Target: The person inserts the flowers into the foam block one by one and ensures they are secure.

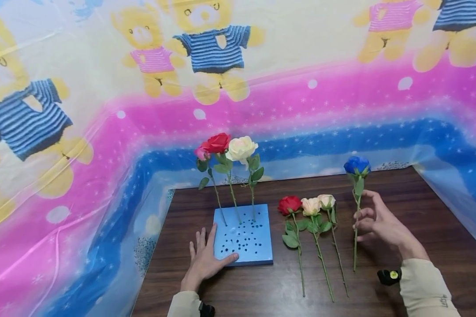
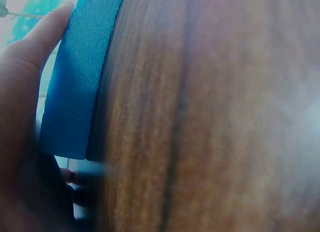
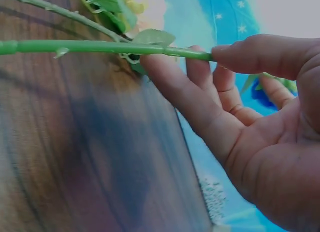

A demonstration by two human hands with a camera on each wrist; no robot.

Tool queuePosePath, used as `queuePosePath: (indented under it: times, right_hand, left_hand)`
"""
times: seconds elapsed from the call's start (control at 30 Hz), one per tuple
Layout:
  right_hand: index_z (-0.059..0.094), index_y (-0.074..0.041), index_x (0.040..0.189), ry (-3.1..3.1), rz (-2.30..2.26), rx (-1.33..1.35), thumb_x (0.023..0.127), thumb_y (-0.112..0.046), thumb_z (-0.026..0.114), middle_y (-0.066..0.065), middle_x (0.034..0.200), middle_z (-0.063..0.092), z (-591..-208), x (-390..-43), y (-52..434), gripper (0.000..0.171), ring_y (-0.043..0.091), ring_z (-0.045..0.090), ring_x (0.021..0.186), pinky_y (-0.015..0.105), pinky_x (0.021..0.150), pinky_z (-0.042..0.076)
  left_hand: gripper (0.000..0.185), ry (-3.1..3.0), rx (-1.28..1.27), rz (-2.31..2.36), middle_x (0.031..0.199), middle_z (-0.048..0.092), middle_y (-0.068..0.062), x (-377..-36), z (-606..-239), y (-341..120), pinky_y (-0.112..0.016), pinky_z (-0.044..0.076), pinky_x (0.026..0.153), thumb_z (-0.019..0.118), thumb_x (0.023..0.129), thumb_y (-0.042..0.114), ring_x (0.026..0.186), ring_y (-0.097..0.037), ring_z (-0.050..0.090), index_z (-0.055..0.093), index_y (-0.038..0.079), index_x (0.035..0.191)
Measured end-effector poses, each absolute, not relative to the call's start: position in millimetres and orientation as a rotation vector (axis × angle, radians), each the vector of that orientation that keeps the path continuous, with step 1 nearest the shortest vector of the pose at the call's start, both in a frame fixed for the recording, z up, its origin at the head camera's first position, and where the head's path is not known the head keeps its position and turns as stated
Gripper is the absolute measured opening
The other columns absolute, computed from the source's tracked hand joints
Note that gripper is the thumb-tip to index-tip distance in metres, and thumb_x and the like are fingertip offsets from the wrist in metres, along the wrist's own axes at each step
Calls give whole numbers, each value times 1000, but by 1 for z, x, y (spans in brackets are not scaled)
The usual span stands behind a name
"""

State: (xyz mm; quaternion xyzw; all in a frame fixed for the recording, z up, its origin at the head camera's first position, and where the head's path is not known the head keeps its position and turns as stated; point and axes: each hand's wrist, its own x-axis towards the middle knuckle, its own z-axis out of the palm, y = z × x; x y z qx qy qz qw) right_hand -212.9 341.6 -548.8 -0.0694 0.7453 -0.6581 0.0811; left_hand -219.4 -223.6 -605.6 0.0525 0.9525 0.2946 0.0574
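Note:
A light blue foam block [image 1: 243, 235] dotted with small holes lies on the table. My left hand [image 1: 206, 257] rests against its left side, fingers straight, the thumb on its front part. In the left wrist view the thumb [image 2: 42, 36] lies along the block's edge. Stuck upright in the block are a red rose [image 1: 219, 142], a pink rose [image 1: 202, 152] and a white rose [image 1: 242, 149]. My right hand [image 1: 384, 224] pinches the stem of a blue rose [image 1: 357, 165], held upright at the right. The right wrist view shows the green stem [image 3: 100, 46] between thumb and fingers.
Between block and right hand, a red rose [image 1: 289, 205] and two cream roses, one in the middle [image 1: 311, 206] and one on the right [image 1: 327, 201], lie on the dark wooden table [image 1: 262, 290]. A bear-print cloth [image 1: 285, 105] hangs behind the table.

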Motion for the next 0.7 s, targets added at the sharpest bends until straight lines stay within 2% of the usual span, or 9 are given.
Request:
queuePosePath:
  times: [0.2,0.43,0.7]
  right_hand:
    - [11,-34,168,2397,-1962,-322,104,13,64,20,116,61,-537,-223,334,95,29,76,98,57,74,69]
    - [15,-26,168,2566,-1990,-495,101,17,70,17,112,63,-522,-232,325,97,27,74,94,50,70,70]
    - [17,-29,170,2566,-2028,-537,98,18,73,17,112,64,-511,-240,316,102,27,74,92,53,71,69]
  left_hand:
    - [128,2883,157,900,184,5,-29,-219,-605,-224,-80,-7,129,81,87,78,170,-53,-4,14,26,182]
    - [128,2885,152,884,185,4,-28,-220,-608,-224,-79,-7,130,80,86,79,170,-52,-5,13,27,182]
    - [127,2887,156,891,185,6,-28,-220,-607,-225,-80,-6,129,80,87,79,170,-52,-4,13,26,182]
